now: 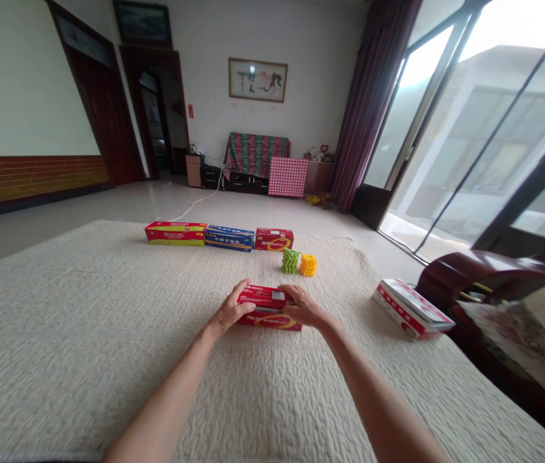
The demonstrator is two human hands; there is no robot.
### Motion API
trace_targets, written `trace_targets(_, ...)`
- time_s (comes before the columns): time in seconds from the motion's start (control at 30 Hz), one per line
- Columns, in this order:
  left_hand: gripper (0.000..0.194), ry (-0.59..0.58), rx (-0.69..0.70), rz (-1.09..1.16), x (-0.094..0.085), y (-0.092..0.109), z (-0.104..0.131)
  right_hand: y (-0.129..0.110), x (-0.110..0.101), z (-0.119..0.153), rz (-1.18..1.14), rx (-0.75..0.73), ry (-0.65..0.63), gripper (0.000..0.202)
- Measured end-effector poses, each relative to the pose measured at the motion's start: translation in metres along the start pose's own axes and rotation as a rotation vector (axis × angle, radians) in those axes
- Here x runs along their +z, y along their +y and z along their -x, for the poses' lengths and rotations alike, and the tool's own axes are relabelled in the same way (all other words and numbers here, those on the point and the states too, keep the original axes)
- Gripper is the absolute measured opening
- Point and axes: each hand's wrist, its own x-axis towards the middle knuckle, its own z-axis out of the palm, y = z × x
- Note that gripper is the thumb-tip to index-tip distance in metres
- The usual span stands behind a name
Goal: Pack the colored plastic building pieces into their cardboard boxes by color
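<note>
Both my hands are at a red printed cardboard box (272, 321) on the light quilted cover, in front of me. A pale line runs between its upper part (261, 296) and its front face; I cannot tell whether that upper part is a lid or a second box. My left hand (230, 310) is closed on the left end, thumb on the near side and fingers over the far edge. On the right end my right hand (305, 307) grips the same way. Just beyond stand a green beaded cube (290, 262) and a yellow beaded cube (308, 265).
Farther off, a red-and-green box (175, 234), a blue box (229, 238) and another red box (274, 239) form a row. A white-and-red box (412, 310) lies at the right, close to dark wooden furniture (475, 270). Quilted cover (108, 334) spreads beneath everything.
</note>
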Motion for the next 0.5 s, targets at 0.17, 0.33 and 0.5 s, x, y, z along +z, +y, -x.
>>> trace_targets(0.17, 0.089, -0.064, -0.030, 0.115, 0.002, 0.000, 0.000, -0.008, 0.000, 0.006, 0.032, -0.109, 0.033, 0.048)
trace_targets(0.33, 0.089, -0.064, -0.060, 0.141, 0.002, 0.002, -0.002, -0.011, -0.009, 0.012, 0.122, -0.154, 0.021, 0.032)
trace_targets(0.5, 0.091, 0.028, -0.038, 0.096, 0.002, 0.006, -0.002, -0.010, -0.020, 0.011, 0.048, -0.126, 0.043, 0.025)
